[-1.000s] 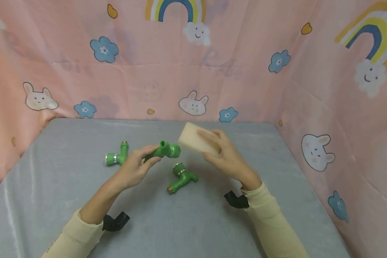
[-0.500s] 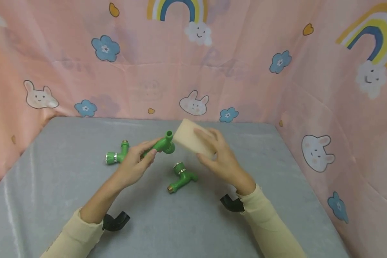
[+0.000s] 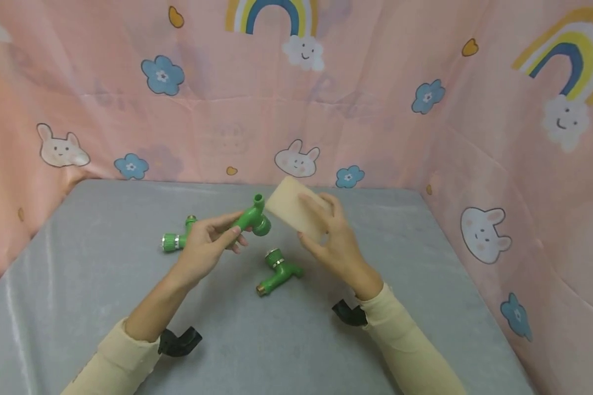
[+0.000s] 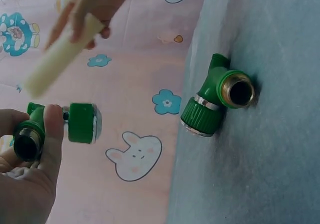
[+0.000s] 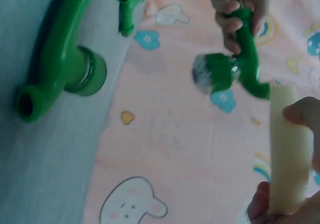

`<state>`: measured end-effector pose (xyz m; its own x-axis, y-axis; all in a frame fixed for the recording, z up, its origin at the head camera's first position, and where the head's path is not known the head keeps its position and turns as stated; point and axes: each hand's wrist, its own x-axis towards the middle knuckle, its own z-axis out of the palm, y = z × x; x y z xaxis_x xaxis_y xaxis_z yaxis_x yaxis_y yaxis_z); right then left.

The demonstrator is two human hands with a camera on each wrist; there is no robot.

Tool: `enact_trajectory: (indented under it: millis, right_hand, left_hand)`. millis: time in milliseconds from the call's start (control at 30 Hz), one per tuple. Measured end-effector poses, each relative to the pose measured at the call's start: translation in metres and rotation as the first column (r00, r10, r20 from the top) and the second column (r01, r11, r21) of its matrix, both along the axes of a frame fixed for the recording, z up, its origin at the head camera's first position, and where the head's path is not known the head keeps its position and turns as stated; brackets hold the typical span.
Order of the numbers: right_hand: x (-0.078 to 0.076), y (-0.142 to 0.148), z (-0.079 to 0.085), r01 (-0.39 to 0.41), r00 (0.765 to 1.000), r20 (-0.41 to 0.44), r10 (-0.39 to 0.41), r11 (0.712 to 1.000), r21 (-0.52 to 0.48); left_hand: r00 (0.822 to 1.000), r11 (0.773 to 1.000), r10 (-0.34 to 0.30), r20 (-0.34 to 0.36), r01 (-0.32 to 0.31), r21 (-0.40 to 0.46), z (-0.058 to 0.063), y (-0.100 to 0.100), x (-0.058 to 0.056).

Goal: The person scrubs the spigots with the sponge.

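My left hand (image 3: 205, 247) grips a green faucet (image 3: 249, 218) by its inlet end, raised above the table, with the spout pointing up and right. In the left wrist view the thumb lies along the held faucet (image 4: 36, 129) and its brass-threaded opening shows. My right hand (image 3: 338, 241) holds a pale cream sponge (image 3: 294, 206) between thumb and fingers, close to the faucet's spout. From the right wrist view, the sponge's edge (image 5: 287, 149) appears at or very near the spout tip; contact is hard to tell.
A second green faucet (image 3: 279, 272) lies on the grey table (image 3: 286, 340) between the forearms. Another faucet (image 3: 174, 242) lies behind the left hand, partly hidden by it. Pink printed curtain (image 3: 217, 109) hangs along the back and sides. A black curved piece sits by each sleeve.
The held faucet has been raised and turned so its spout points more upward. My right hand has moved left with the sponge, bringing it nearer the spout. The faucets on the table stay put.
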<state>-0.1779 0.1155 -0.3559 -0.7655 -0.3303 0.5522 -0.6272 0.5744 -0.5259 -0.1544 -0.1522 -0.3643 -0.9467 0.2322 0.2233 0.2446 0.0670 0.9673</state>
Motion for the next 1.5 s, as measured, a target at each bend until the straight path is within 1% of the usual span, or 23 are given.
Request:
enact_trajectory:
  millis: [67,133,167,200,300,367,433,467,533,600,700,767,833,933,1000,1067,1133,1200,1267,1333,1367,1433,1500]
  right_hand:
    - [0.003,-0.002,0.001,-0.054,0.995,-0.087,0.053,0.998,-0.012]
    - [0.005,-0.006,0.000,-0.096,0.981,-0.166,0.102,0.995,0.039]
    - [0.006,-0.007,0.000,-0.107,0.974,-0.194,0.119,0.992,0.072]
    - [0.006,-0.008,-0.001,-0.100,0.969,-0.215,0.121,0.989,0.108]
    - [0.006,-0.009,-0.004,-0.009,0.964,-0.260,0.056,0.984,0.178]
    - [0.004,-0.007,-0.005,0.061,0.961,-0.276,-0.009,0.982,0.180]
    - [0.004,-0.004,-0.004,0.113,0.956,-0.285,-0.063,0.980,0.165]
    - [0.004,-0.003,-0.003,0.126,0.956,-0.284,-0.078,0.980,0.154]
    - [0.005,-0.001,-0.002,0.122,0.957,-0.276,-0.085,0.985,0.119]
    - [0.007,-0.001,-0.001,0.086,0.963,-0.262,-0.056,0.991,0.103]
    - [0.009,-0.005,-0.002,0.017,0.974,-0.226,0.013,0.991,0.131]
    - [0.009,-0.007,-0.003,0.006,0.978,-0.205,0.030,0.985,0.174]
    - [0.009,-0.009,-0.004,0.033,0.983,-0.185,0.005,0.979,0.203]
    - [0.007,-0.008,-0.003,0.108,0.983,-0.172,-0.070,0.968,0.225]
    - [0.006,-0.006,-0.001,0.142,0.980,-0.167,-0.106,0.966,0.218]
    - [0.006,-0.004,0.001,0.156,0.979,-0.161,-0.126,0.969,0.191]
    - [0.005,-0.002,0.002,0.127,0.984,-0.144,-0.107,0.981,0.145]
    - [0.005,-0.003,0.001,0.055,0.992,-0.117,-0.041,0.992,0.117]
    - [0.005,-0.006,-0.001,-0.020,0.996,-0.087,0.031,0.993,0.119]
    - [0.005,-0.008,-0.004,-0.067,0.995,-0.064,0.077,0.988,0.139]
    - [0.004,-0.009,-0.005,-0.075,0.995,-0.054,0.084,0.985,0.152]
    - [0.003,-0.008,-0.006,-0.051,0.997,-0.040,0.058,0.984,0.170]
    - [0.000,-0.003,-0.006,-0.022,1.000,0.005,0.022,0.983,0.180]
  left_hand:
    - [1.000,0.999,0.005,0.002,-0.005,-0.034,0.000,0.002,0.000]
    - [1.000,0.996,0.014,-0.015,-0.015,-0.084,0.001,0.005,0.000]
    - [0.999,0.993,0.022,-0.031,-0.026,-0.112,0.001,0.006,0.001]
    - [0.998,0.989,0.032,-0.048,-0.038,-0.140,0.002,0.006,0.002]
    - [0.996,0.980,0.059,-0.071,-0.072,-0.185,0.004,0.008,0.004]
    - [0.995,0.975,0.078,-0.067,-0.090,-0.204,0.004,0.009,0.005]
    - [0.994,0.969,0.098,-0.053,-0.107,-0.225,0.004,0.009,0.005]
    - [0.993,0.965,0.108,-0.049,-0.117,-0.234,0.004,0.010,0.005]
    - [0.990,0.954,0.132,-0.047,-0.139,-0.265,0.003,0.010,0.006]
    - [0.987,0.941,0.148,-0.056,-0.158,-0.300,0.002,0.011,0.006]
    - [0.987,0.928,0.143,-0.076,-0.160,-0.335,0.001,0.012,0.008]
    - [0.988,0.925,0.134,-0.082,-0.155,-0.347,0.001,0.014,0.009]
    - [0.988,0.923,0.135,-0.081,-0.155,-0.352,0.002,0.014,0.010]
    - [0.985,0.914,0.156,-0.074,-0.173,-0.368,0.003,0.014,0.011]
    - [0.984,0.906,0.165,-0.074,-0.180,-0.383,0.003,0.013,0.011]
    - [0.982,0.898,0.173,-0.082,-0.191,-0.396,0.002,0.012,0.011]
    - [0.980,0.891,0.172,-0.096,-0.196,-0.409,0.001,0.011,0.010]
    - [0.980,0.890,0.168,-0.105,-0.197,-0.412,-0.001,0.011,0.009]
    - [0.980,0.889,0.164,-0.113,-0.196,-0.413,-0.003,0.012,0.008]
    - [0.981,0.895,0.164,-0.105,-0.193,-0.403,-0.004,0.013,0.008]
    - [0.981,0.897,0.169,-0.098,-0.194,-0.398,-0.004,0.013,0.007]
    - [0.979,0.894,0.184,-0.093,-0.206,-0.398,-0.003,0.012,0.008]
    - [0.977,0.890,0.199,-0.082,-0.215,-0.403,-0.002,0.011,0.008]
